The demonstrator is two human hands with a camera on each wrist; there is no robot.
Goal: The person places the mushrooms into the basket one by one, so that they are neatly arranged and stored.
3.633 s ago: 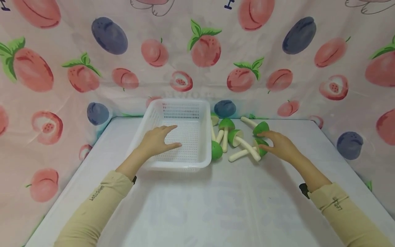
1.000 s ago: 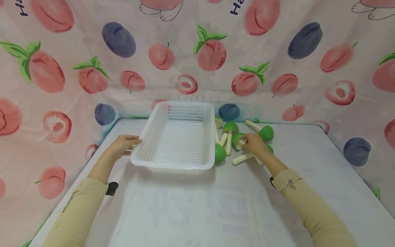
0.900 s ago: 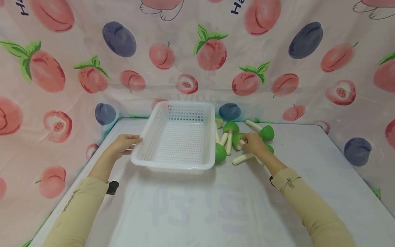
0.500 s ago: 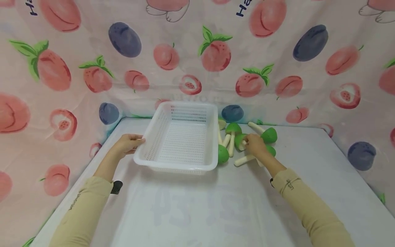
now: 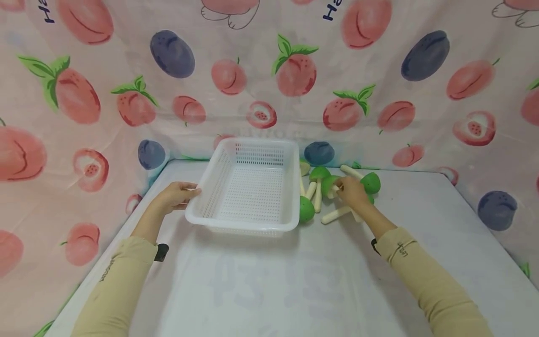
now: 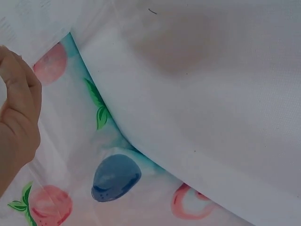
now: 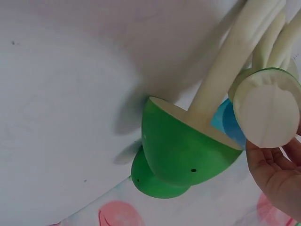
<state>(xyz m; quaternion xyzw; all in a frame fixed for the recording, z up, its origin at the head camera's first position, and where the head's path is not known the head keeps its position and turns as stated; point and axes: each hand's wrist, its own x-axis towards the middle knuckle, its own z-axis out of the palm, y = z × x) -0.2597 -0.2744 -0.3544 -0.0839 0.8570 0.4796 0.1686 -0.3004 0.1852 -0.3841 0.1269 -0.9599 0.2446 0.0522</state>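
- Two cut-off words, each readable as "Ha", are printed on the fruit-patterned backdrop (image 5: 261, 47).
- Both sleeves (image 5: 429, 281) are lettered, too small to read.
- One green-capped mushroom (image 5: 329, 185) is pinched by the right grip (image 5: 353, 193), right of the white basket (image 5: 244, 226).
- The basket's rim is held by the left grip (image 5: 173, 197).
- Other mushrooms (image 5: 307, 209) are crowded around on the bench (image 5: 261, 285).

Fruit-print backdrop (image 5: 261, 28), white tabletop (image 5: 269, 281).
Backdrop bore printed peaches (image 5: 296, 76) and blue plums (image 5: 172, 54); lined tabletop's back and sides.
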